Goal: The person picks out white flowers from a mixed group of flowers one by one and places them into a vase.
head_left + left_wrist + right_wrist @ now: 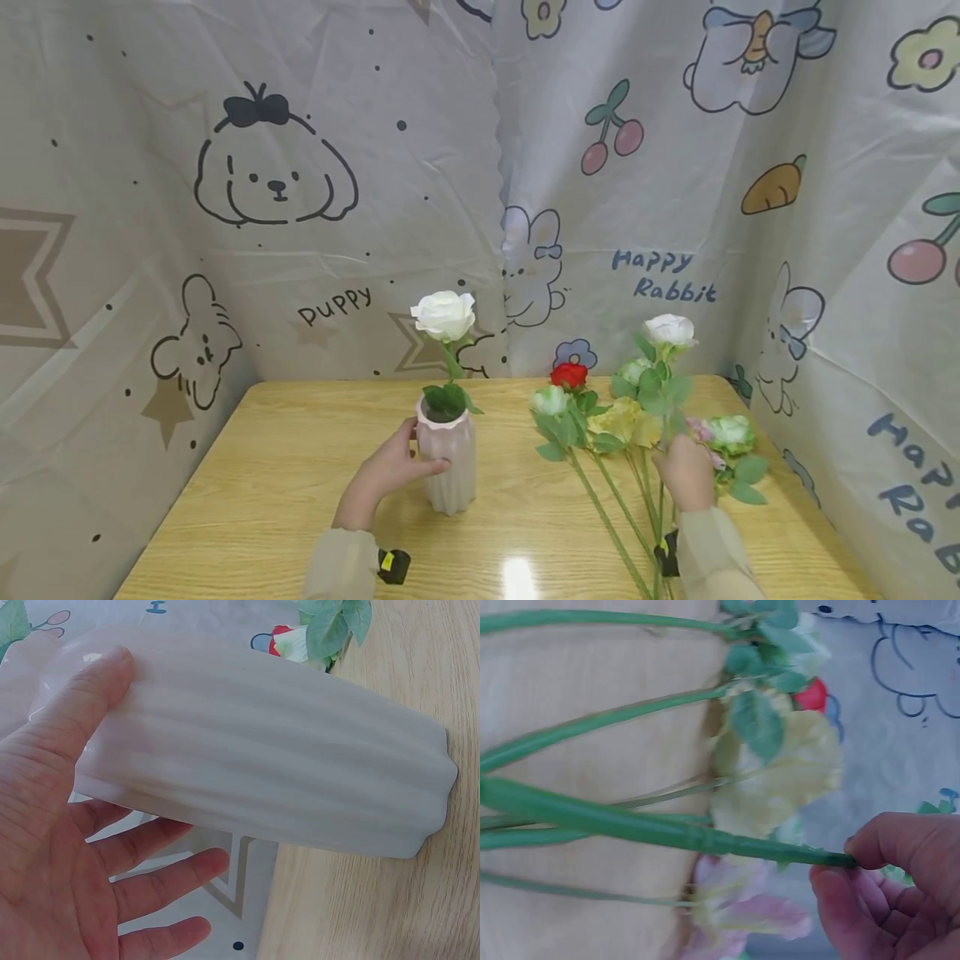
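Observation:
A ribbed pale pink-and-white vase [456, 471] stands on the wooden table, left of the head view's middle. One white rose [444, 315] rises from its mouth, green leaves at the rim. My left hand [390, 468] holds the vase near its neck. In the left wrist view the thumb [94, 694] presses one side of the vase, with the fingers [169, 877] spread along the other. On the right, my right hand [686, 473] pinches the green stem [667, 829] of a second white rose [670, 331] between thumb and fingertips. That bloom is raised over the other flowers.
Around the right hand lie several artificial flowers: a red rose [569, 376], yellow blooms [618, 421], a pale green-white one [551, 401] and a green-and-pink one [731, 433]. Their stems run toward the table's front edge. A printed cloth [420, 183] hangs behind the table [292, 467].

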